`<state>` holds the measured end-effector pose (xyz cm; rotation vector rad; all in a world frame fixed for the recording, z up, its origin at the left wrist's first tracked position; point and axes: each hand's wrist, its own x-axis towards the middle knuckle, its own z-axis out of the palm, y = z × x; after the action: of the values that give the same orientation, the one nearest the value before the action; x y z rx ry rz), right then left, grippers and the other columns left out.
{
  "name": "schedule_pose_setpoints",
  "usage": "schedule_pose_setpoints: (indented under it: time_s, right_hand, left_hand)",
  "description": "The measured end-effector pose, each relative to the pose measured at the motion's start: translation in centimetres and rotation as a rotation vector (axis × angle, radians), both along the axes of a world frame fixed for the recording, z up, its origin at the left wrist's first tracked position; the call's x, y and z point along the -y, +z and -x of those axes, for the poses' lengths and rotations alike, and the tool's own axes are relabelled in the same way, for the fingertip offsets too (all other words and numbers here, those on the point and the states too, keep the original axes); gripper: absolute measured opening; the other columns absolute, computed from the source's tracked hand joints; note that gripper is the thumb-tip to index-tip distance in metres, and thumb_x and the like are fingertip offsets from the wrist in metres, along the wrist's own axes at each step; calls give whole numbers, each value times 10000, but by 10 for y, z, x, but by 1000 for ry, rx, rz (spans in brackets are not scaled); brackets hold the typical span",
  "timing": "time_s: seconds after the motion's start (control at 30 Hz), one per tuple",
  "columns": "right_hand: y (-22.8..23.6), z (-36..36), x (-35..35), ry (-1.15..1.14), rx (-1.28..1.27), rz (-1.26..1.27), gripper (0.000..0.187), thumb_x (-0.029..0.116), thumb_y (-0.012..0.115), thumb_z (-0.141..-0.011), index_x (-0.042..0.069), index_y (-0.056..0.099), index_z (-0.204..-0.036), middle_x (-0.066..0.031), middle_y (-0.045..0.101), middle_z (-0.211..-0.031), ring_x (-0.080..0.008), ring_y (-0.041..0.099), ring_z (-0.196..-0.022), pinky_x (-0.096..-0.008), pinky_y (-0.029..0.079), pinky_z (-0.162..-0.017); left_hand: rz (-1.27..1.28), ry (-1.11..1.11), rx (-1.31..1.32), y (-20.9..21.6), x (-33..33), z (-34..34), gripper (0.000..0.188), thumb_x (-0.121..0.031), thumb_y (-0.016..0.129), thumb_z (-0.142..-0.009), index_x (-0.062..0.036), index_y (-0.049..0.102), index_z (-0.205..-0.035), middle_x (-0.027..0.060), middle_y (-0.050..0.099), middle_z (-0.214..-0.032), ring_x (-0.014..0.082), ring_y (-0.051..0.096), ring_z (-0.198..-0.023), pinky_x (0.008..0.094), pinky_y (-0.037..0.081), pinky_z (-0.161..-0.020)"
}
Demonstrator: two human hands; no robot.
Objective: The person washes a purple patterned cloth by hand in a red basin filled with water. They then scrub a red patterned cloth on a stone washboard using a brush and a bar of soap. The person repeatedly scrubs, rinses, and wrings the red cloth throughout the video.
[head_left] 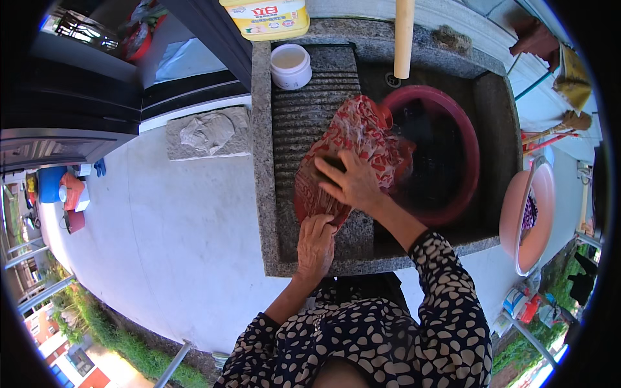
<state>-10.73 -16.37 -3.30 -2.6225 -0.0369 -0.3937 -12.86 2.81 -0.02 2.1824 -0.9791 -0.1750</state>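
Observation:
A wet red-and-white patterned cloth [362, 139] is spread over the ribbed washboard [294, 116] of a stone sink. Its right side hangs toward a red basin [471, 139] that holds dark water. My right hand [357, 185] lies over the middle of the cloth, its fingers bent around a dark brown scrub brush [331, 161]. Most of the brush is hidden beneath the hand. At the washboard's near end, my left hand [315, 249] pinches the cloth's near edge, with fingertips on top of the fabric.
A white tub [290, 68] stands on the washboard's far left corner, and a yellow container [266, 18] is behind it. One wooden pole [403, 42] reaches over the sink's back rim [369, 29]. To the right is a pink basin [542, 223] with purple patterned cloth inside.

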Motion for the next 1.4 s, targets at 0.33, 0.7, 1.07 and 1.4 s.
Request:
schedule_pose_setpoints:
  time_s: [0.33,0.7,1.07,1.4]
  right_hand:
    - [11,-34,57,-336,-76,-106,488,381,671,-856,257,578,-1318,-122,527,-1033,-300,594,-888,-420,519,-694]
    - [-16,-37,24,-217,4,-13,478,392,703,-814,214,622,-1251,-98,500,-1003,-285,561,-855,-418,487,-719]
    - [-68,19,154,-873,16,-1751,312,303,558,-950,33,665,-1063,-67,685,-971,-189,643,-900,-324,488,-776]
    - [-159,79,195,-538,81,-2300,291,303,556,-942,31,654,-964,-111,665,-1054,-260,608,-1044,-394,463,-944]
  left_hand:
    - [115,-16,4,2,7,-8,231,83,683,-708,-7,585,-897,135,591,-1099,343,577,-1024,427,481,-888]
    - [2,7,-8,2,11,-3,230,88,665,-728,-5,562,-911,145,599,-1096,346,584,-1020,412,496,-866]
    - [-14,50,-56,11,17,-10,290,-45,780,-684,-39,608,-917,113,619,-1082,319,602,-990,404,485,-852]
    - [-88,124,-85,8,46,-32,198,-67,748,-729,-50,638,-893,96,645,-918,297,603,-876,398,478,-785]
